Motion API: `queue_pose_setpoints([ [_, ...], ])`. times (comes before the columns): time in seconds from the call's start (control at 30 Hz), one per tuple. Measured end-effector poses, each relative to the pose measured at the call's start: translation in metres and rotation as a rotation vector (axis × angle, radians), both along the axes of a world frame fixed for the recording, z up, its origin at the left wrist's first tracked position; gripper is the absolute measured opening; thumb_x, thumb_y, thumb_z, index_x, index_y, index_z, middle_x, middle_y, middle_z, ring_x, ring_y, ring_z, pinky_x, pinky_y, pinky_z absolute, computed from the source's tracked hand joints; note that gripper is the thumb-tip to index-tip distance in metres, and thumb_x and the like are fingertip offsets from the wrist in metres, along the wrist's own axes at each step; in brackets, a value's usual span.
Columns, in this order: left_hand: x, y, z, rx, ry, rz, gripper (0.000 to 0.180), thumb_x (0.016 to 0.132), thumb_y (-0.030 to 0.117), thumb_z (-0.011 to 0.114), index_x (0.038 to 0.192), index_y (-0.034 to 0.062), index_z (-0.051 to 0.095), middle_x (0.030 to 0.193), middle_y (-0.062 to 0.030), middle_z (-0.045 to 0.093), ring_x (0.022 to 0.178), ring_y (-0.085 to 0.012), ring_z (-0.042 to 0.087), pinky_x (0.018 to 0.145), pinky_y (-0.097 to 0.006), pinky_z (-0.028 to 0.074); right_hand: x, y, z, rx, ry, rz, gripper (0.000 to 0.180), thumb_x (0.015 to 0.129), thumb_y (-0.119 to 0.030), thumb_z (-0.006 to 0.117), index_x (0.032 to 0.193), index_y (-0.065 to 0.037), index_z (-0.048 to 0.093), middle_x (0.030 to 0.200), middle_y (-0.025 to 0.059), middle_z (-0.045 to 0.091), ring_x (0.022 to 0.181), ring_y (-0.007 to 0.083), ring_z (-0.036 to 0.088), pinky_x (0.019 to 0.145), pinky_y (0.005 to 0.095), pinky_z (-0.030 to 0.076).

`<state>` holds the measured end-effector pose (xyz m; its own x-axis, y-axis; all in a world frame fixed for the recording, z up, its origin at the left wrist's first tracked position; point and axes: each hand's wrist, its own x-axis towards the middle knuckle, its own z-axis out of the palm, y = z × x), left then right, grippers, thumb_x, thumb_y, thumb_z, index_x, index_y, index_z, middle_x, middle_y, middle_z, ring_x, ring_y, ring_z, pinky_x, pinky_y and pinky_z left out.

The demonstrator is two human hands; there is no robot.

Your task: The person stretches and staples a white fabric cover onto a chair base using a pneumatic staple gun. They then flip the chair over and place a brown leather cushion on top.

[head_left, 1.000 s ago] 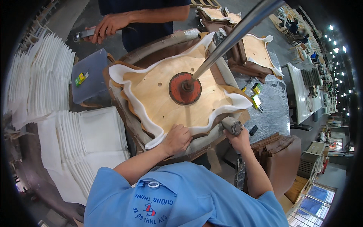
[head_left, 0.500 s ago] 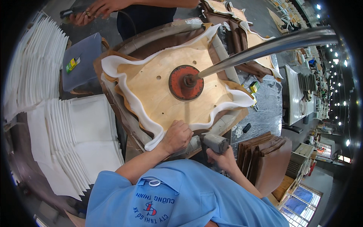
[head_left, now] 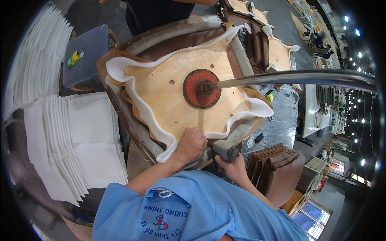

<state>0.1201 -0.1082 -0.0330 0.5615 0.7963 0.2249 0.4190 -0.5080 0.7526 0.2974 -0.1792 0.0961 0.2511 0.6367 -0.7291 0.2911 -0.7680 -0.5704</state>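
Observation:
A plywood seat board (head_left: 161, 96) lies face up, ringed by wavy white foam (head_left: 150, 120) and a brown cover edge (head_left: 134, 105). A red round press plate (head_left: 197, 95) on a metal rod bears on the board's middle. At the near edge my left hand (head_left: 191, 145) is closed, its fingers curled over the foam and cover onto the wood; the fingertips are partly hidden. Just right of it, my right hand (head_left: 233, 166) grips a grey, tape-wrapped staple gun (head_left: 226, 149) by its handle. The gun is close to the board's near edge, its nose mostly hidden.
White foam sheets (head_left: 92, 128) are stacked on the left, near a blue-grey padded seat (head_left: 82, 60) carrying a small yellow-green box (head_left: 73, 59). Brown covers (head_left: 277, 168) stand at the right. A shiny metal arm (head_left: 297, 79) crosses above the board. Another person (head_left: 155, 14) stands opposite.
The staple gun has turned and come slightly left, closer to my left hand. My left hand stays at the near edge. The other person's hands have mostly left the view; the whole view has shifted slightly.

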Motion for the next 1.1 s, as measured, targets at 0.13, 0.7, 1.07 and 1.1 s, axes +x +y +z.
queue_pose_setpoints([
  [0.13,0.003,0.001,-0.002,-0.024,-0.006,0.0,0.011,0.089,0.017,0.073,0.083,0.008,0.071,0.088,-0.0079,0.06,0.093,-0.0279,0.057,0.085,-0.044,0.043,-0.004,0.008,0.003,-0.021,-0.013,-0.004,0.038,0.097,-0.02,0.084,0.122,0.003,0.067,0.086,0.0057,0.071,0.063,0.013,0.067,0.057,0.031,0.054],
  [0.7,0.004,-0.001,0.0,-0.051,0.001,-0.013,0.01,0.086,0.016,0.074,0.084,0.0069,0.07,0.088,-0.01,0.062,0.093,-0.0313,0.058,0.085,-0.047,0.045,-0.01,0.009,-0.015,0.191,-0.175,0.158,0.041,0.094,-0.023,0.085,0.122,0.002,0.07,0.092,0.012,0.074,0.065,0.0139,0.071,0.059,0.035,0.056],
  [1.07,0.069,0.029,0.052,0.004,0.103,-0.001,0.039,0.087,0.037,0.083,0.1,0.0004,0.077,0.109,-0.0169,0.062,0.11,-0.0358,0.057,0.097,-0.048,0.045,0.08,-0.038,-0.001,0.36,0.049,-0.248,0.031,0.095,-0.02,0.085,0.112,0.0,0.07,0.078,0.0037,0.069,0.062,0.0139,0.066,0.054,0.0314,0.053],
  [1.1,0.079,0.028,0.051,0.038,0.191,-0.01,0.042,0.086,0.039,0.084,0.101,0.0001,0.078,0.11,-0.0166,0.062,0.112,-0.0351,0.056,0.098,-0.047,0.044,0.085,-0.035,-0.001,0.373,0.048,-0.224,0.031,0.095,-0.02,0.085,0.113,0.0,0.07,0.079,0.0038,0.069,0.062,0.0138,0.066,0.054,0.0313,0.053],
])
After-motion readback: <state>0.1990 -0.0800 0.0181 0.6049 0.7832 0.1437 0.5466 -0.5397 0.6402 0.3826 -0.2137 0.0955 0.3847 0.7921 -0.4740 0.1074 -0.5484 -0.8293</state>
